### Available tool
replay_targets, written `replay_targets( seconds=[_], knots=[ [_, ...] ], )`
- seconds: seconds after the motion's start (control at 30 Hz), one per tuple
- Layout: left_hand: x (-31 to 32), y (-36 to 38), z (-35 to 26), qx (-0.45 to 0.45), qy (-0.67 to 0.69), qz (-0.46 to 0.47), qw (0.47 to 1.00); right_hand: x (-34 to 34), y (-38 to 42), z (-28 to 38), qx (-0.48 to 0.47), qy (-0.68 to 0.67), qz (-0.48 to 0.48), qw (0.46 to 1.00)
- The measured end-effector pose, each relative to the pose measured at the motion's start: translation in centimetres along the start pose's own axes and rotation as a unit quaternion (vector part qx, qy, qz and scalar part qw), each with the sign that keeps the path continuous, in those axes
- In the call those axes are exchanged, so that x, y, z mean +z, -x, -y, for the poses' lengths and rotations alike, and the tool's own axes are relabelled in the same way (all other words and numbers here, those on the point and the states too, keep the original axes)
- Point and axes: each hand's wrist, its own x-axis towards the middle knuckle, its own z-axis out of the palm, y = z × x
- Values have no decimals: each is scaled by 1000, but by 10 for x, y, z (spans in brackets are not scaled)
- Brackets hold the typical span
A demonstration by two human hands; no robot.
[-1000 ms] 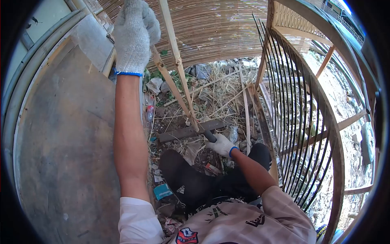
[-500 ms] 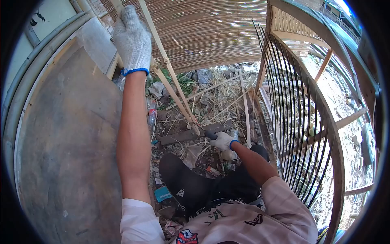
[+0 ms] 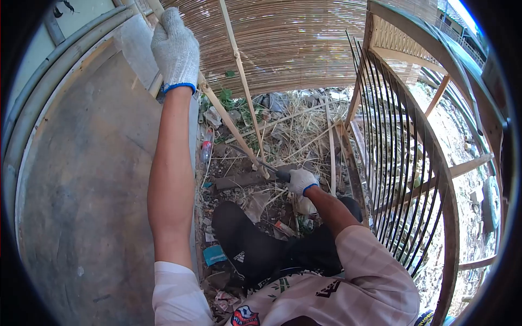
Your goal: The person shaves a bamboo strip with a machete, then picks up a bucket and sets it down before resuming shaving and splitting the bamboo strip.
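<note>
Head: two hands [image 3: 176, 51], one blade [image 3: 266, 164]

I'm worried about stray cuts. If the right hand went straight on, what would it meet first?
The right hand would likely meet the more slanted pole, near its foot, tool first; depth is unclear.
</note>
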Motion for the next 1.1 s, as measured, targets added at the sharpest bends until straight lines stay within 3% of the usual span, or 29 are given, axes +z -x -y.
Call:
replay_targets(
  seconds=[0.2, 0.27, 0.33, 0.4, 0.43, 0.5, 0.67, 0.73, 0.87, 0.97, 1.0, 1.03, 1.1],
  knots=[
    [-7, -12, 5, 51, -123, -112, 985, 3, -27, -10, -49, 69, -39, 996],
    [-5, -9, 6, 15, -162, -113, 980, 7, -33, -16, -45, 121, -76, 989],
    [4, -16, 9, 101, -217, -135, 961, -2, -30, -17, -48, 129, -87, 987],
    [6, -16, 9, 122, -194, -136, 964, -12, -29, -16, -87, 148, -40, 984],
    [7, -14, 7, 64, -102, -81, 990, -16, -28, -15, -87, 149, -40, 984],
    [8, -8, 7, -24, 64, 6, 998, -21, -27, -19, -50, -21, 93, 994],
    [-1, -6, 4, -23, 32, 10, 999, 26, -18, -21, -6, -148, 113, 983],
    [5, -7, 7, -13, -49, -24, 998, 51, -21, -26, 54, -73, 136, 986],
    [26, -12, 15, 61, -202, -56, 976, 62, -18, -35, 35, -68, 74, 994],
    [61, -4, -2, 32, -208, -59, 976, 49, -37, -57, -42, 204, -48, 977],
    [69, -13, 2, 45, -225, -60, 971, 35, -47, -70, -89, 235, -70, 965],
    [79, -30, 49, 171, -220, -161, 947, 17, -57, -71, -84, 242, -67, 964],
    [80, -21, 29, 130, -202, -113, 964, 7, -76, -81, -66, 260, -26, 963]
  ],
)
